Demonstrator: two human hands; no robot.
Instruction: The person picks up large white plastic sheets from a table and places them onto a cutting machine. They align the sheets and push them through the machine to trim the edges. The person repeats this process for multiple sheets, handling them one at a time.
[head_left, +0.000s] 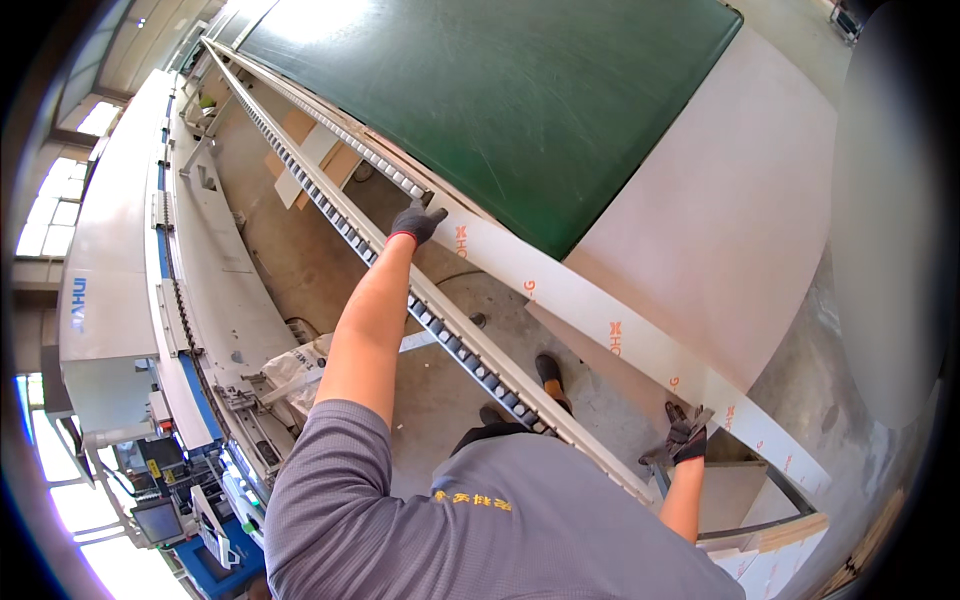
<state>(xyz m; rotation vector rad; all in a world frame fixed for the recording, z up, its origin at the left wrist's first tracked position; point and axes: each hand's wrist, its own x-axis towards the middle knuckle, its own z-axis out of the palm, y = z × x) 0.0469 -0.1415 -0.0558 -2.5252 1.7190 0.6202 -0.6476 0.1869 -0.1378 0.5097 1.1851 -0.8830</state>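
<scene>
Both gloved hands gripping a long white panel [600,320] beside the roller rail [440,315]; left hand [416,222] clasping the far end; right hand [684,438] clenched near the close end.

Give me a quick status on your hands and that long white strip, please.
Left hand gloved, on the far stretch of the long white strip. Right hand gloved, gripping its near end. Strip lies along the roller rail, beside the green table. Nothing in the way.

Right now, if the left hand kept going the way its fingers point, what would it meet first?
The left hand already touches the white panel; carried on up and right, it would probably meet the green belt first, though depth is unclear.
</scene>
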